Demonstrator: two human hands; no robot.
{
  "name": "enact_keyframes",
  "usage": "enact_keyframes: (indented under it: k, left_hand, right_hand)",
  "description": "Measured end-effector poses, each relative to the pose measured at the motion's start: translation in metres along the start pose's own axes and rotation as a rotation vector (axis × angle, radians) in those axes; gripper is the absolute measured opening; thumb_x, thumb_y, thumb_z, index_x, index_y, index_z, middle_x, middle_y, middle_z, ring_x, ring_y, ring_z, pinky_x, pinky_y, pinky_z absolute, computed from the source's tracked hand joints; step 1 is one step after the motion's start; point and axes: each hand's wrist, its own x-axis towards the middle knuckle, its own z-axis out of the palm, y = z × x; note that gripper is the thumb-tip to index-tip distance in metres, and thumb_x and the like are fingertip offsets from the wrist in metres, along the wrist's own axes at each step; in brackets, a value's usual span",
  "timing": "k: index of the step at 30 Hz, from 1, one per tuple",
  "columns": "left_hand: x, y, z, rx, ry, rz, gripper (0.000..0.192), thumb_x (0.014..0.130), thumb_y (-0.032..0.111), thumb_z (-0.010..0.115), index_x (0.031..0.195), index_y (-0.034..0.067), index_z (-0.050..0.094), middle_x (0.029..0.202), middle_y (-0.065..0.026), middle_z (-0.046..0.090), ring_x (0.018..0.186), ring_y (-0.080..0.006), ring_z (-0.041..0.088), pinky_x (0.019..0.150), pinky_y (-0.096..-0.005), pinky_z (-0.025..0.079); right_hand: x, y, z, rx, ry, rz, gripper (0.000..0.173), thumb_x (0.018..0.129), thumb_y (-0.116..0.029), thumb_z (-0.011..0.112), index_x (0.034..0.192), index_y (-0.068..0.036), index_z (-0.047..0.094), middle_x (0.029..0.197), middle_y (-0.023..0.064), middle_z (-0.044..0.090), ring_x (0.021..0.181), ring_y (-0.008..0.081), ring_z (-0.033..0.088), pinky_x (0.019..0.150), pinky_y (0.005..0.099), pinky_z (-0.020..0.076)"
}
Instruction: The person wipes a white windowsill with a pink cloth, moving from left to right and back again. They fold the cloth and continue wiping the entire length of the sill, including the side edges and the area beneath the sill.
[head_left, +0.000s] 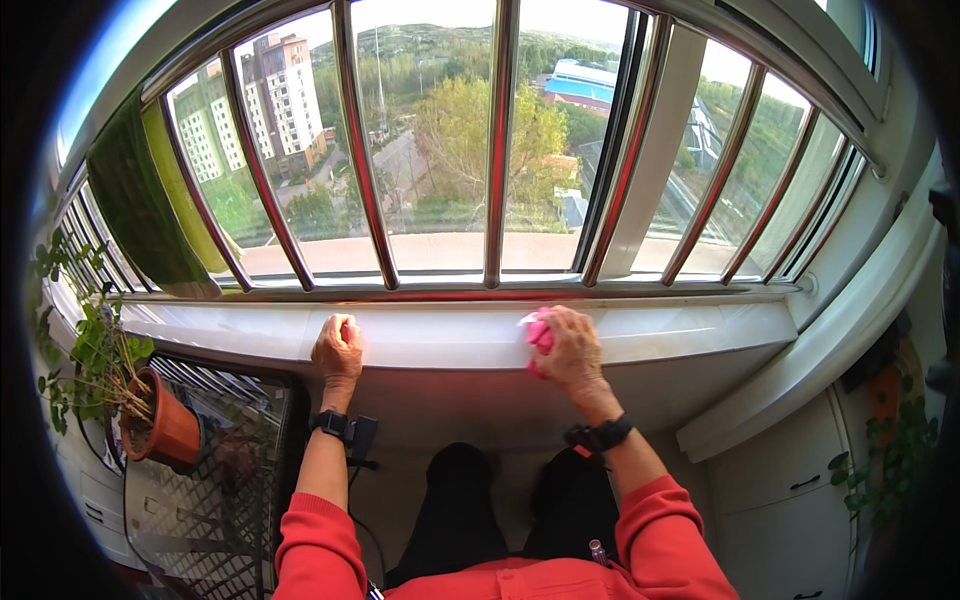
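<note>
My right hand (571, 346) grips a crumpled pink cloth (539, 331) and presses it to the white windowsill (435, 334), right of the middle. Part of the cloth is hidden under my fingers. On the left, my left hand (337, 346) is curled into a fist at the sill, with nothing visible in it. Dark bands with small devices circle both wrists. Just behind the sill runs the lower rail of the metal window bars (491, 187).
A potted plant in an orange pot (166, 424) stands on a glass-topped table (217, 487) at left. A green cloth (146, 202) hangs by the bars. White cabinets (780, 480) and a trailing plant (896, 442) are at right. A cable (367, 525) hangs below my left wrist.
</note>
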Motion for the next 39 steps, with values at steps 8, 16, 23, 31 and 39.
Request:
enact_keyframes:
  k: [8, 16, 23, 31, 39]
  left_hand:
    - [-0.001, -0.003, 0.003, 0.009, 0.018, 0.010, 0.013, 0.092, 0.019, 0.063, 0.084, 0.009, 0.058, 0.079, -0.0110, 0.064, 0.075, -0.0349, 0.064, 0.064, -0.0432, 0.050]
    - [-0.002, -0.005, 0.003, -0.010, 0.016, 0.005, 0.014, 0.092, 0.019, 0.063, 0.084, 0.009, 0.057, 0.079, -0.0112, 0.064, 0.074, -0.0354, 0.064, 0.063, -0.0437, 0.050]
    - [-0.002, -0.007, 0.005, -0.018, 0.009, -0.013, 0.013, 0.092, 0.020, 0.063, 0.085, 0.010, 0.057, 0.080, -0.0115, 0.064, 0.075, -0.0359, 0.064, 0.064, -0.0442, 0.049]
    - [-0.002, -0.009, 0.008, -0.012, 0.035, 0.003, 0.013, 0.092, 0.020, 0.062, 0.085, 0.010, 0.057, 0.080, -0.0115, 0.064, 0.075, -0.0361, 0.064, 0.064, -0.0447, 0.050]
    - [-0.002, -0.009, 0.007, -0.013, 0.003, -0.019, 0.012, 0.091, 0.020, 0.062, 0.085, 0.010, 0.058, 0.081, -0.0112, 0.065, 0.077, -0.0360, 0.064, 0.065, -0.0457, 0.050]
  right_hand:
    - [-0.030, 0.189, -0.081, -0.407, 0.176, 0.369, 0.043, 0.078, -0.033, 0.074, 0.113, -0.011, 0.065, 0.119, 0.0147, 0.062, 0.108, 0.0362, 0.058, 0.096, 0.0452, 0.0483]
    - [-0.021, 0.182, -0.110, 0.034, 0.214, 0.680, 0.041, 0.083, -0.034, 0.071, 0.115, -0.008, 0.065, 0.097, 0.0160, 0.071, 0.080, 0.0330, 0.068, 0.079, 0.0407, 0.0552]
    - [-0.009, 0.077, -0.097, 1.152, 0.039, 0.429, 0.043, 0.094, -0.039, 0.064, 0.113, -0.001, 0.061, 0.094, 0.0069, 0.069, 0.081, 0.0179, 0.068, 0.074, 0.0312, 0.0563]
    - [0.016, 0.078, -0.076, 1.238, -0.121, 0.794, 0.051, 0.098, -0.049, 0.058, 0.114, 0.000, 0.059, 0.095, 0.0099, 0.068, 0.082, 0.0167, 0.068, 0.075, 0.0307, 0.0584]
    - [-0.049, 0.048, -0.065, 2.014, -0.308, 1.039, 0.069, 0.099, -0.059, 0.045, 0.123, 0.005, 0.051, 0.115, 0.0188, 0.065, 0.106, 0.0302, 0.064, 0.097, 0.0430, 0.0520]
